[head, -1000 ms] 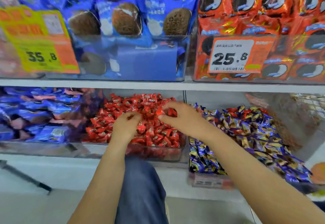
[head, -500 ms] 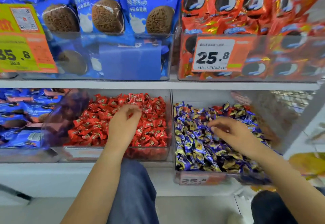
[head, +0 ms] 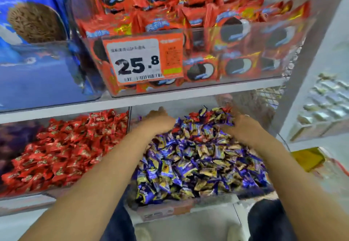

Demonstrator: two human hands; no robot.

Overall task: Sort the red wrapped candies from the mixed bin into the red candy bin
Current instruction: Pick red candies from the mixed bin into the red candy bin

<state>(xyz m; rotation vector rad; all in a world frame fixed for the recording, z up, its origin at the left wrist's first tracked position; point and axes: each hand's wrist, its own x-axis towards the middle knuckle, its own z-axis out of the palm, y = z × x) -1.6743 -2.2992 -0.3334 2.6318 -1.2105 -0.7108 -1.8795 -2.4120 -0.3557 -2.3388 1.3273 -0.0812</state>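
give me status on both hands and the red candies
Left hand and right hand deep in mixed bin, grips unclear. Red candies at back. Purple candies heaped around.

White shop shelving (head: 188, 94) — a price tag (head: 142, 61) on the upper clear bin (head: 245, 51).

Read "25.8" in large black digits on the white panel of an orange price tag (head: 143, 61), fixed to the front wall of the clear bin of orange-red snack packs (head: 243, 65), on the shelf above and between the left hand (head: 160, 120) and the right hand (head: 239, 127). Saw a barcode along the tag's lower edge and small print above the digits and on its orange side, too blurred to read. Made out a second label (head: 158, 213) below both wrists, on the mixed bin's front edge, illegible.
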